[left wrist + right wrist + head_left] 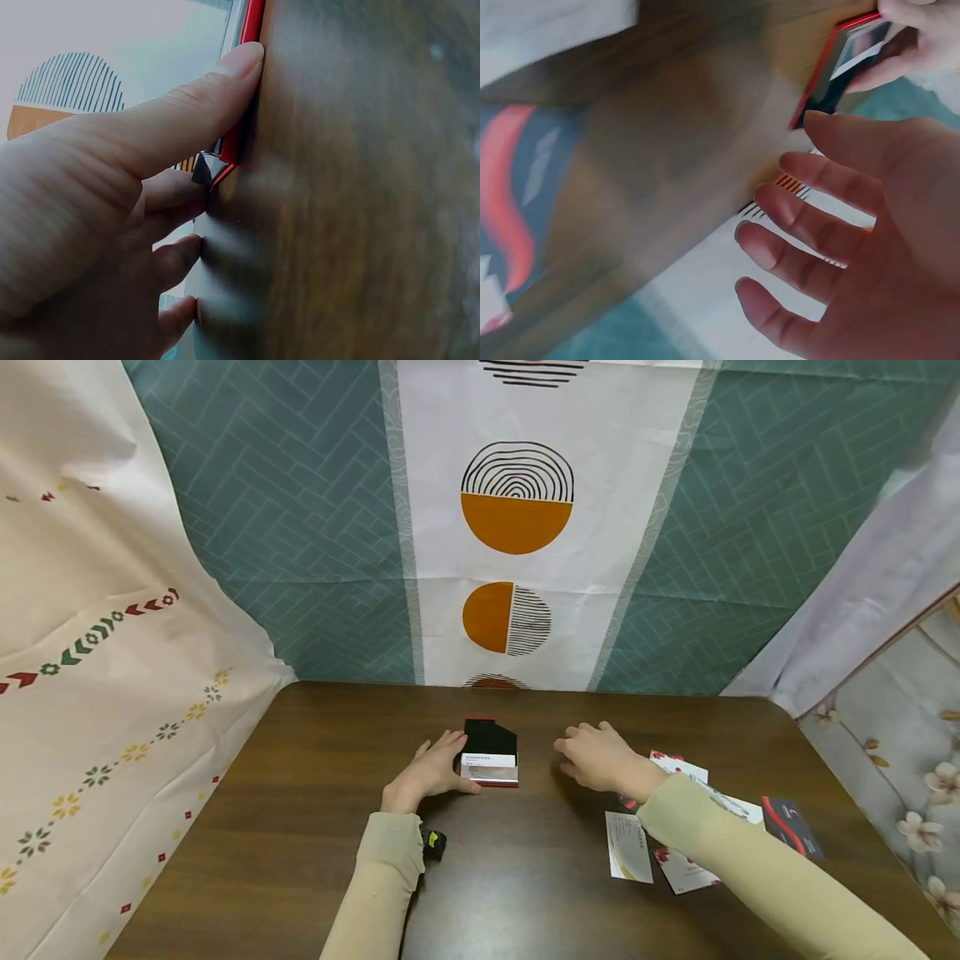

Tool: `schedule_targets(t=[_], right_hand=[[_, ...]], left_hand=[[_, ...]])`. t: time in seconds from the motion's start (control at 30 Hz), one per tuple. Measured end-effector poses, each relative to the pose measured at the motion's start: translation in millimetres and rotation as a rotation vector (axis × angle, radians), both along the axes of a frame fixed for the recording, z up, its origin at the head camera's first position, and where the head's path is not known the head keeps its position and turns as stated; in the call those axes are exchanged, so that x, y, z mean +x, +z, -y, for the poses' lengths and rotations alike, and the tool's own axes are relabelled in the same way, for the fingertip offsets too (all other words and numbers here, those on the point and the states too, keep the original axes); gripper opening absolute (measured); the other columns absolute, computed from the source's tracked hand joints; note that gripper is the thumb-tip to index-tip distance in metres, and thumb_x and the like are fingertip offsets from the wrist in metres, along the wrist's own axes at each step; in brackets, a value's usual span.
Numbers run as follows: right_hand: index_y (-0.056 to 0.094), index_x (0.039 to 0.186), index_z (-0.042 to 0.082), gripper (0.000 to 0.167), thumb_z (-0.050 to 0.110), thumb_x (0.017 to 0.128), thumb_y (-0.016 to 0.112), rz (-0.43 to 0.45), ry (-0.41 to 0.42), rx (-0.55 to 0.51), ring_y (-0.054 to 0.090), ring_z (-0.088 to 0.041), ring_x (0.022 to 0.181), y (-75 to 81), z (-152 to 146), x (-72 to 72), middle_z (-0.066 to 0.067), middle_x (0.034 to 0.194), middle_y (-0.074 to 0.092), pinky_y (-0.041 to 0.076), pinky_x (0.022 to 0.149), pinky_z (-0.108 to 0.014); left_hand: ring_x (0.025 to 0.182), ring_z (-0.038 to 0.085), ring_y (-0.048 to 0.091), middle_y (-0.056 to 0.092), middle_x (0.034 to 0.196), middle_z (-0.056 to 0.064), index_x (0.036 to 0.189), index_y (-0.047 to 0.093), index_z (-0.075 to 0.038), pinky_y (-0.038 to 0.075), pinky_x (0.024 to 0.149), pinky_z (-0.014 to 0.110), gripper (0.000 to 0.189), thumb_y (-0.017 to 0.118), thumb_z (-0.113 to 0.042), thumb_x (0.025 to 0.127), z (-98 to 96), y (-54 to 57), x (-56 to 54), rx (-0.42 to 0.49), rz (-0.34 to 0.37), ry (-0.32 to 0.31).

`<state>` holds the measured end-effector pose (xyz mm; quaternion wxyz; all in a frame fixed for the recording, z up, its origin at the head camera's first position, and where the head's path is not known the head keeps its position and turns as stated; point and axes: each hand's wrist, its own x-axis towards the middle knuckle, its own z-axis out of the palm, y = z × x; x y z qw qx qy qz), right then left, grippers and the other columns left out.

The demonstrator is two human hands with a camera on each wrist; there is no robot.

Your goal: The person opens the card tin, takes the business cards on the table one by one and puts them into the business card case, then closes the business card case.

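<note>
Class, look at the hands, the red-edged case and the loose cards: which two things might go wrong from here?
1. The right sleeve passes above some loose cards, so it might brush and scatter them.
2. The left hand steadies the red-edged case from one side only, so a bump opposite could swivel it.

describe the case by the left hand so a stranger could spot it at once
On the brown table, look toward the middle, where the left hand holds a small case by its left side. Its red edges, black section and white strip set it apart from the loose cards scattered to the right.
</note>
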<state>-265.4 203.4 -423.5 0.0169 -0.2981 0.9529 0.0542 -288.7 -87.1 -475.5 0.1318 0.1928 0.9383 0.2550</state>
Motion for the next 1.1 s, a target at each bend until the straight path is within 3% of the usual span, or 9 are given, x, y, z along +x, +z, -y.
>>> schedule_targets(t=[0.5, 0.83, 1.1], right_hand=[[0.070, 0.099, 0.011, 0.022, 0.025, 0.083, 0.078, -0.015, -0.108, -0.032, 0.061, -0.025, 0.078, 4.6, -92, 24.3, 0.000, 0.083, 0.059, 0.047, 0.061, -0.046], [0.068, 0.099, 0.006, 0.029, 0.028, 0.083, 0.078, 0.050, -0.225, -0.098, 0.062, -0.023, 0.073, 5.0, -150, 41.8, -0.005, 0.088, 0.063, 0.049, 0.054, -0.043], [0.063, 0.094, 0.009, 0.039, 0.043, 0.083, 0.075, 0.167, -0.381, -0.088, 0.053, -0.018, 0.073, 0.2, -184, 56.8, -0.003, 0.086, 0.060, 0.046, 0.056, -0.043]], left_hand=[[0.148, 0.029, 0.014, 0.027, 0.158, 0.011, 0.151, 0.033, -0.001, 0.008, 0.117, 0.052, 0.099, 0.084, -0.039, 0.075, 0.8, 0.1, 0.6, 0.023, 0.007, 0.006], [0.148, 0.029, 0.014, 0.028, 0.158, 0.011, 0.151, 0.034, -0.001, 0.008, 0.117, 0.051, 0.098, 0.084, -0.039, 0.076, 0.1, -0.4, 0.5, 0.013, 0.004, 0.006], [0.148, 0.029, 0.014, 0.028, 0.158, 0.011, 0.151, 0.034, -0.001, 0.008, 0.117, 0.051, 0.098, 0.084, -0.039, 0.075, -0.1, 0.0, 0.6, 0.009, -0.001, 0.014]])
